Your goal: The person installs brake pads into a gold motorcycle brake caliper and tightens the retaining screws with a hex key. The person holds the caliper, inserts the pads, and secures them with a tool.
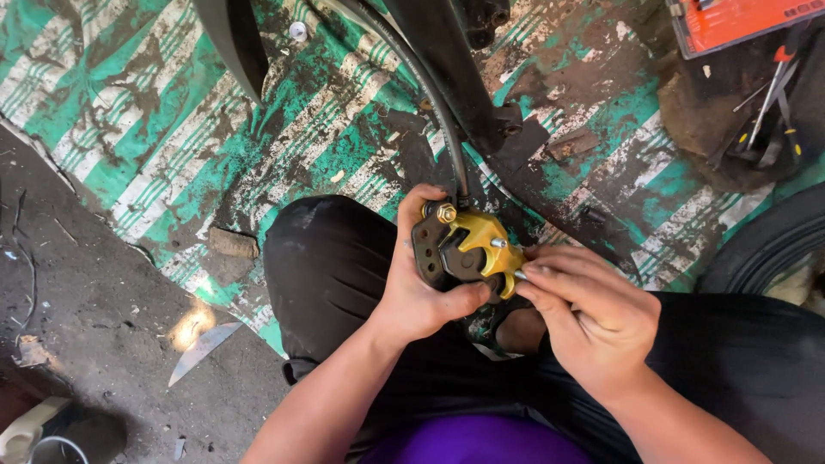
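Observation:
A gold brake caliper with a dark pad plate sits above my knees, still joined to a black hose that runs up to the top of the view. My left hand wraps around the caliper's left side, thumb under it and fingers behind. My right hand pinches a small metal pin at the caliper's right end with its fingertips. Both hands are smeared with grease.
A dirty green and white striped mat covers the floor. An orange tool case and screwdrivers lie at the top right. A tyre curves in at the right. A black fork leg stands ahead, bare concrete at left.

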